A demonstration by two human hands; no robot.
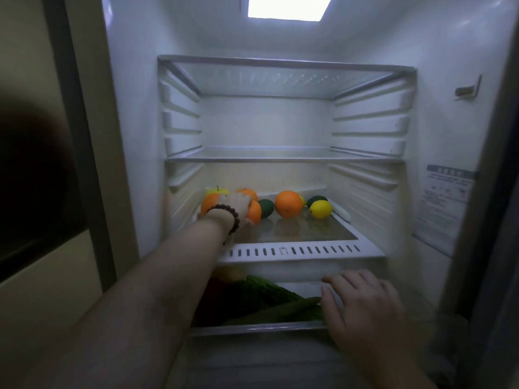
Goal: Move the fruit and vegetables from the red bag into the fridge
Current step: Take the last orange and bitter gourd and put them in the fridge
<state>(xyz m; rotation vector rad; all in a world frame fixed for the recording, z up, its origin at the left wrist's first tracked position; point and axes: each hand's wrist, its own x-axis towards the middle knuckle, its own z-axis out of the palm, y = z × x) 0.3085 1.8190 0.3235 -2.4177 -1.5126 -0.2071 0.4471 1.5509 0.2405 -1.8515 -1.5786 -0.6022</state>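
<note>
Centre left of frame: the left hand (234,206), wearing a bead bracelet (229,217), lies over clustered oranges (254,210) on the fridge's glass shelf (297,252); its grip is hidden. A lone orange (288,204), avocado (265,208) and lemon (320,209) occupy mid-shelf, leaving the front bare. Lower right, the right hand (365,304) rests flat-fingered on the crisper drawer (252,329) holding leafy greens (275,301); the wall label (445,203) is unreadable.

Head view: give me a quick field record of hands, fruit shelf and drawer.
left hand: reaching among oranges at the left of the fruit shelf; grip unclear
right hand: fingers straight, resting on the drawer front edge
shelf right of hand: dark green fruit, orange, lemon
behind hand: yellow-green apple
drawer: leafy greens
upper shelves: nothing visible
</note>
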